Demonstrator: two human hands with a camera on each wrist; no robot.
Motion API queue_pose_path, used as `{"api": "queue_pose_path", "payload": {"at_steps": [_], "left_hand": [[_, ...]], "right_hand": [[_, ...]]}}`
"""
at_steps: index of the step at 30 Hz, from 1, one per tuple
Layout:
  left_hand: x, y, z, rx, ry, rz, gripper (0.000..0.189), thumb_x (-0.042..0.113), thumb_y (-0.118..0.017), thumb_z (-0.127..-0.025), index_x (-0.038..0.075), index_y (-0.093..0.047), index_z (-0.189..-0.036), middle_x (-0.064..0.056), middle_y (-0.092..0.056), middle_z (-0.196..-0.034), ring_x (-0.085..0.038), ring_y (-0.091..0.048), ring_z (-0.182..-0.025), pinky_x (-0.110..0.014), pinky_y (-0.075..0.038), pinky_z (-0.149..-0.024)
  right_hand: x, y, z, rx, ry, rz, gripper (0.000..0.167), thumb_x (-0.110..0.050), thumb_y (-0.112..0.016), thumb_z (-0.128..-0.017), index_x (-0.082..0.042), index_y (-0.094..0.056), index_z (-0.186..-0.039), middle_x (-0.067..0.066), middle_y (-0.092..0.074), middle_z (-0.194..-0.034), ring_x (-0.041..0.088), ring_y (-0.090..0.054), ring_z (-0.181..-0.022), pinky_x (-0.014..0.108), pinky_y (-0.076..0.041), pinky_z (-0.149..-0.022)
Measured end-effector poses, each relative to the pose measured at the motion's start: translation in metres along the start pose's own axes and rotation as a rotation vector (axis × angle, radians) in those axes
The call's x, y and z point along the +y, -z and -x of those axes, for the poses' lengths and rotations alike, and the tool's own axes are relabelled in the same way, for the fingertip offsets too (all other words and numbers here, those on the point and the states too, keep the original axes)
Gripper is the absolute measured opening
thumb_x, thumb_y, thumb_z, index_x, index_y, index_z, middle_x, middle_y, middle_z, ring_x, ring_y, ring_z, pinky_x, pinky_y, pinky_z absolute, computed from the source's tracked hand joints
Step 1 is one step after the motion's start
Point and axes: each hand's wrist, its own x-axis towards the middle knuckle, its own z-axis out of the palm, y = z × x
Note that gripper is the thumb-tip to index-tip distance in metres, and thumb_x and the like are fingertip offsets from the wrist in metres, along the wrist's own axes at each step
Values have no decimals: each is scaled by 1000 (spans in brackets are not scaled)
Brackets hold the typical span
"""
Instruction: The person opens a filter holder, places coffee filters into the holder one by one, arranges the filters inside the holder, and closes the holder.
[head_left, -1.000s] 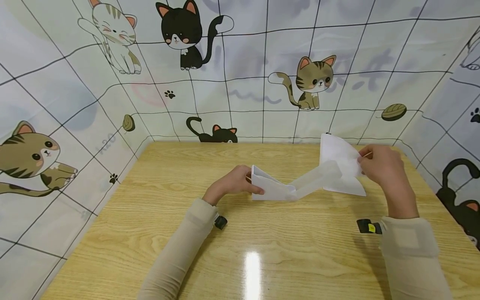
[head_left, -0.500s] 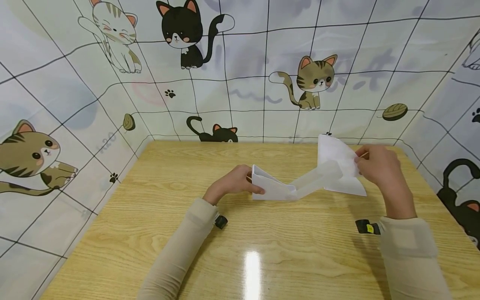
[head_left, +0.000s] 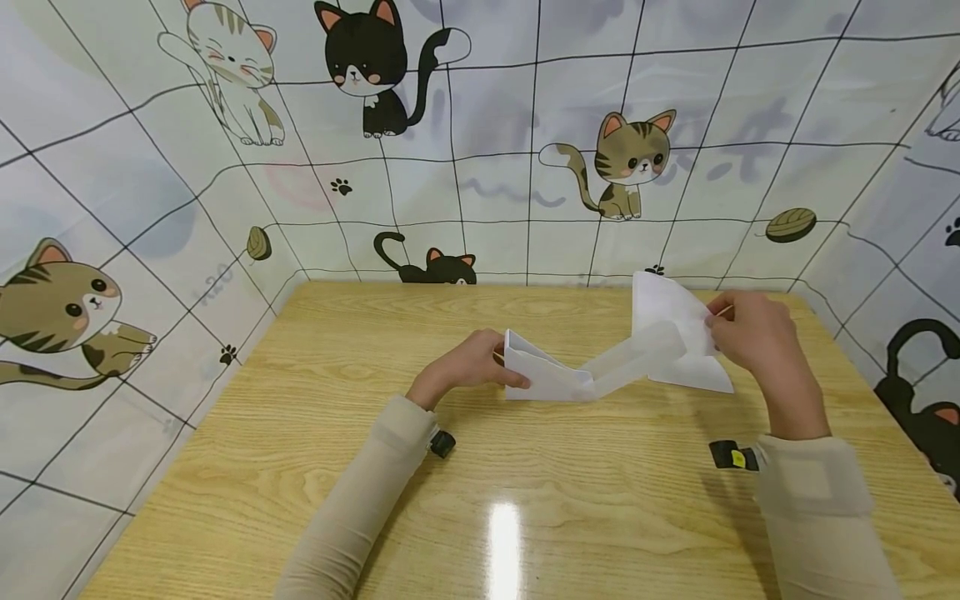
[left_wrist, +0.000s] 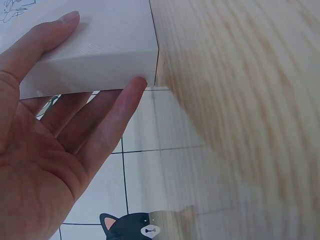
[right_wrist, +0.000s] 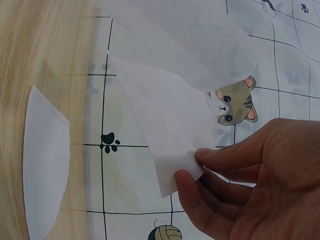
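My left hand [head_left: 474, 360] grips the left end of a flat white box [head_left: 543, 371]. In the left wrist view, the thumb lies on the broad face of the white box [left_wrist: 105, 30] and a fingertip touches its end edge; a line drawing shows at its far corner. From the box's right end a translucent strip [head_left: 630, 358] slants up to the right, its rounded end overlapping a white paper sheet [head_left: 667, 304]. My right hand [head_left: 757, 329] pinches that sheet's right edge. Close up, thumb and index finger hold a corner of the paper [right_wrist: 165, 120], below the translucent strip [right_wrist: 190, 40].
A wood-grain table [head_left: 420, 517] lies under both hands. Behind it and along the sides hangs a white sheet with cat drawings [head_left: 480, 125]. In the right wrist view, another white paper piece [right_wrist: 46, 170] appears over the table at left.
My right hand has drifted slightly left, taking the upper part of the paper sheet with it. The left hand and the box stay in place.
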Motion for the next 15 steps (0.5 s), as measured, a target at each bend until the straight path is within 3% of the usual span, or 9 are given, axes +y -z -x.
{"api": "queue_pose_path", "payload": {"at_steps": [15], "left_hand": [[0,0,-1,-4,-2,12,34,21,-86,-85,13,-76,-116,-5,-78,-107,-13,-72,-88,-32,-58,-70]], "right_hand": [[3,-2,-2,-11,16,30,35,-14,-51,-105,13,-60,-124,38,-65,-116,42,-66,-86,32,-44,-58]]}}
